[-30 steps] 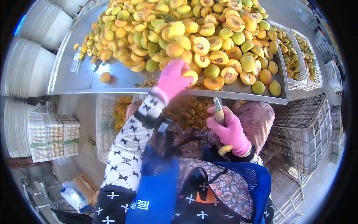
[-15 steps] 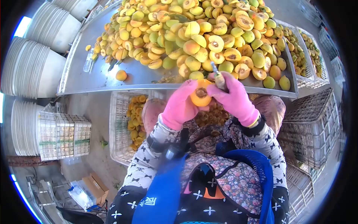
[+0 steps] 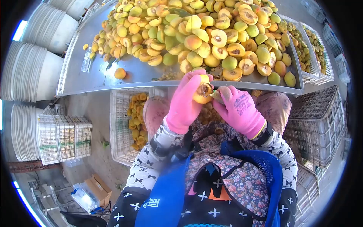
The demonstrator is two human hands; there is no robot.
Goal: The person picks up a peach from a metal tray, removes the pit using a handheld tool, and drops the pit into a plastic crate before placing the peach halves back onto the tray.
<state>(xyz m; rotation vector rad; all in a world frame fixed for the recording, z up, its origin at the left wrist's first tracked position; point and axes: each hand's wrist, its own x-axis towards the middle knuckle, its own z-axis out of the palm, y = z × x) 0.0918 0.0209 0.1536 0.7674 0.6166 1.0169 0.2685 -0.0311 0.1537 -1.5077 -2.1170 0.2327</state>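
Observation:
Wearing a pink glove, my left hand [image 3: 185, 99] holds a halved yellow peach [image 3: 203, 90] with its cut face and brown pit cavity turned to the right. My right hand [image 3: 242, 109], also in a pink glove, is closed around the handle of a small tool [image 3: 217, 95], whose tip meets the cavity of the half. Both hands are just over the near edge of the metal table [image 3: 143, 77]. Behind them lies a large heap of peach halves [image 3: 174, 34]. One loose peach half [image 3: 120, 73] sits on the table at the left.
A plastic bottle [image 3: 86, 60] lies on the table's left side. White crates of fruit stand below the table [image 3: 121, 128] and at its right end [image 3: 308, 49]. Stacked crates [image 3: 315, 125] are at the right, stacked white tubs [image 3: 28, 72] at the left.
My left hand has turned the peach half to face right. My right hand has rotated, bringing the tool from pointing up and away to the pit cavity.

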